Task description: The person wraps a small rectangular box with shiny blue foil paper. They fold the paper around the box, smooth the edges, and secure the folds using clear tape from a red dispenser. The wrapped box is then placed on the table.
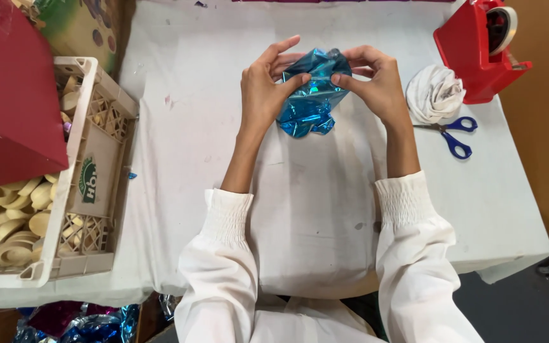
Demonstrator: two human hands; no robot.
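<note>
Head view, looking down on a table (312, 209) covered in white cloth, faintly stained and marked in places. Cardboard-brown surface beyond its right edge; dark floor at lower right.

Both hands are raised just above the far middle of the table, holding a crumpled piece of shiny blue foil (312, 95) between them. Left hand (265, 89): fingers curled, thumb and fingertips pinching the foil's left side. Right hand (376, 79): closed the same way on the foil's right side. Foil's lower end hangs close to the cloth; cannot tell if it touches. White sleeves are pushed up the forearms.

Right of the hands: a bunched white rag (434, 94), blue-handled scissors (454, 132) lying flat just beside it, a red tape dispenser (478, 47) at the table's far right corner.

Left edge: a pale plastic crate (96, 165) holding cream-coloured round pieces (7, 222), a red box (7, 108) partly over it. More foil, blue and purple (77, 321), lies below the table at lower left.
</note>
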